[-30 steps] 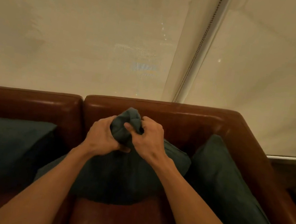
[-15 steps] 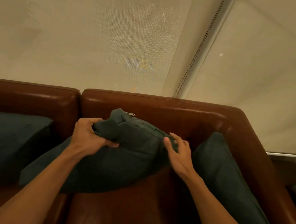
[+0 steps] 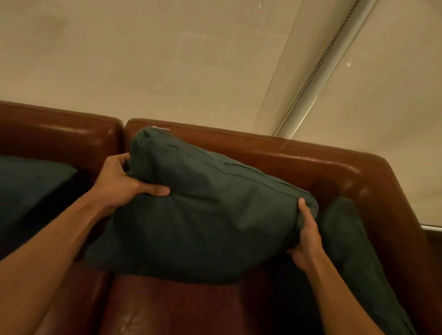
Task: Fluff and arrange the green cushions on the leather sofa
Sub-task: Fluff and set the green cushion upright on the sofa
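A dark green cushion (image 3: 207, 216) is held up over the seat of the brown leather sofa (image 3: 258, 149), its zip edge on top near the backrest. My left hand (image 3: 125, 183) grips its upper left corner, thumb across the front. My right hand (image 3: 308, 235) clasps its right edge, fingers hidden behind the fabric. A second green cushion (image 3: 362, 259) leans against the right armrest. A third green cushion (image 3: 2, 195) lies on the left seat.
Behind the sofa hang pale roller blinds (image 3: 146, 45) with a bead chain (image 3: 317, 67) running down between them. The sofa's right armrest (image 3: 404, 219) slopes toward me. Bare seat leather (image 3: 166, 317) shows below the held cushion.
Both hands were bunched on the cushion's top corner; they have spread apart to its left corner and right edge. The cushion now stands wider and fuller, lifted closer to me.
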